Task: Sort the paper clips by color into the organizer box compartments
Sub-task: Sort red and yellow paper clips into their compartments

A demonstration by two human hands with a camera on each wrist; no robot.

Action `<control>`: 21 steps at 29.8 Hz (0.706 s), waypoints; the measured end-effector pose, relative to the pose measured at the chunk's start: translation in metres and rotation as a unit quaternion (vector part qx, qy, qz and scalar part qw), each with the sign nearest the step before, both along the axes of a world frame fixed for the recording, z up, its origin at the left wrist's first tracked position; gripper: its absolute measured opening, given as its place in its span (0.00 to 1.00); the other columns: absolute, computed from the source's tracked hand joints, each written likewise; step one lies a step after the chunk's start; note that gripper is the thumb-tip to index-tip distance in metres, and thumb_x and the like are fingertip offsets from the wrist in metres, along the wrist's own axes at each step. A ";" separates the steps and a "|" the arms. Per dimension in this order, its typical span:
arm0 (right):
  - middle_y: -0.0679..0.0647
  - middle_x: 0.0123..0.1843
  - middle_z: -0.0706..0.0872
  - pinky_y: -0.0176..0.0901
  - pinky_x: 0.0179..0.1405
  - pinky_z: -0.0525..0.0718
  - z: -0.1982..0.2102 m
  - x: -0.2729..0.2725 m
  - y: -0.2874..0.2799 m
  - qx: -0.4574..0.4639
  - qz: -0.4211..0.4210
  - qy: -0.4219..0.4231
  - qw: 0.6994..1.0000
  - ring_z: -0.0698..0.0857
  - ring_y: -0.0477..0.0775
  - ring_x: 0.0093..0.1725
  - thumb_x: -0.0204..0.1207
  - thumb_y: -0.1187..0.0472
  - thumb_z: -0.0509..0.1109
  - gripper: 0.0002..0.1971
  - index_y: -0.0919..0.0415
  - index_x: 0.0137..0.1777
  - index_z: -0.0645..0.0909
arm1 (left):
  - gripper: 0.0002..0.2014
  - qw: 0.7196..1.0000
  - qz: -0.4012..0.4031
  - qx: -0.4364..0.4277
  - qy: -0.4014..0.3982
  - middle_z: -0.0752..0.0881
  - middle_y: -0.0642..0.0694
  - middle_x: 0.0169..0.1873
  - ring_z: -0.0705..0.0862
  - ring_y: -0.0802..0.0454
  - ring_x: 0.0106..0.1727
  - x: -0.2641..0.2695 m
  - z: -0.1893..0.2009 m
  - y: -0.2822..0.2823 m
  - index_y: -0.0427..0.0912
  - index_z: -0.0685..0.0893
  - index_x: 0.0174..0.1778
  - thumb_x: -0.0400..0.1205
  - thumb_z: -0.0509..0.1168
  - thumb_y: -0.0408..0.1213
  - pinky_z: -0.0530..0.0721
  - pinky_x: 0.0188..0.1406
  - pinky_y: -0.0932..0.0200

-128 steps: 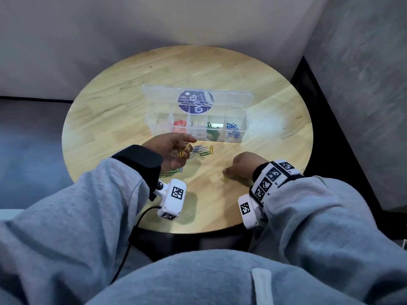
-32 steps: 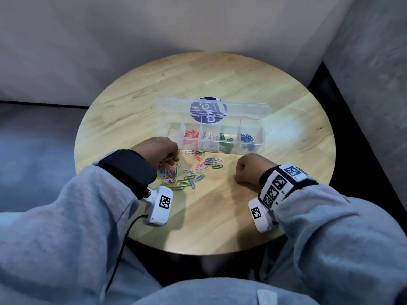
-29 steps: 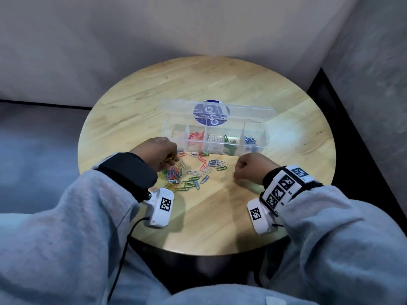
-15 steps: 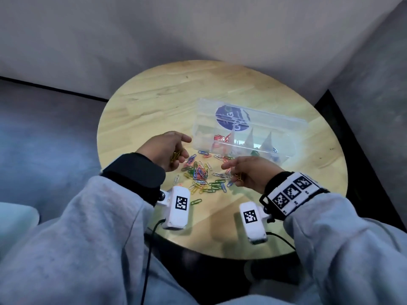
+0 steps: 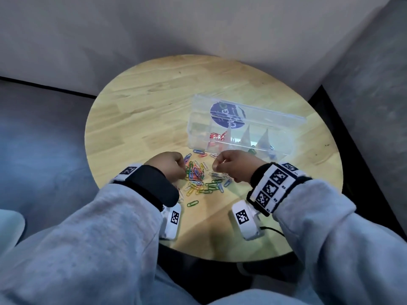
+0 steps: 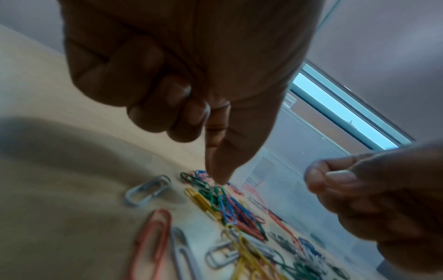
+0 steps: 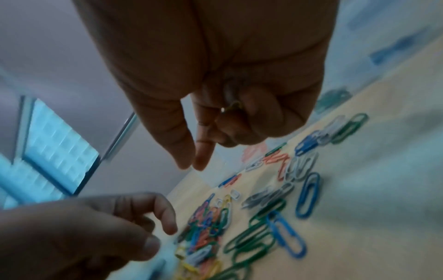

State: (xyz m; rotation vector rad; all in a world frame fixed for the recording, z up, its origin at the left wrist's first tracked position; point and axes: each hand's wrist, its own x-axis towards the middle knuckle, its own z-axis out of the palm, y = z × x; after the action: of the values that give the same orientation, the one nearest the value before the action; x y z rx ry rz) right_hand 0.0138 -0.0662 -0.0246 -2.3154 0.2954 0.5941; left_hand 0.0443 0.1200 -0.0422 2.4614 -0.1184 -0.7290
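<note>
A loose pile of coloured paper clips lies on the round wooden table, in front of the clear organizer box. Red clips sit in one left compartment. My left hand hovers at the pile's left edge. Its fingers are curled tight into the palm, and its thumb tip and forefinger touch green clips. My right hand is just right of the pile, with thumb and forefinger together. A paper clip glints inside its curled fingers.
The box's open lid with a round blue sticker lies flat behind the compartments. One green clip lies apart, nearer me. Walls close in behind and to the right of the table. Bare wood stretches to the left and back.
My left hand has closed over the yellow clips it showed in its palm and dropped onto the pile. The right hand has moved left to the pile. My head has tilted.
</note>
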 end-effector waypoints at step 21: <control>0.53 0.41 0.82 0.38 0.35 0.76 -0.016 0.023 0.022 -0.225 0.187 0.019 0.956 0.79 0.52 0.41 0.71 0.64 0.69 0.02 0.58 0.40 0.78 | 0.04 0.993 -0.077 0.088 0.030 0.83 0.47 0.33 0.78 0.47 0.36 0.004 -0.016 -0.005 0.46 0.80 0.31 0.69 0.68 0.32 0.73 0.36 0.61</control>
State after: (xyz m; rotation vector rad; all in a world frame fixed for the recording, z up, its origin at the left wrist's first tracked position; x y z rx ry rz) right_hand 0.0366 -0.0439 -0.0408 -2.8324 -0.0002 0.8269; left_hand 0.0486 0.1147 -0.0586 2.6156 -0.2324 -0.9127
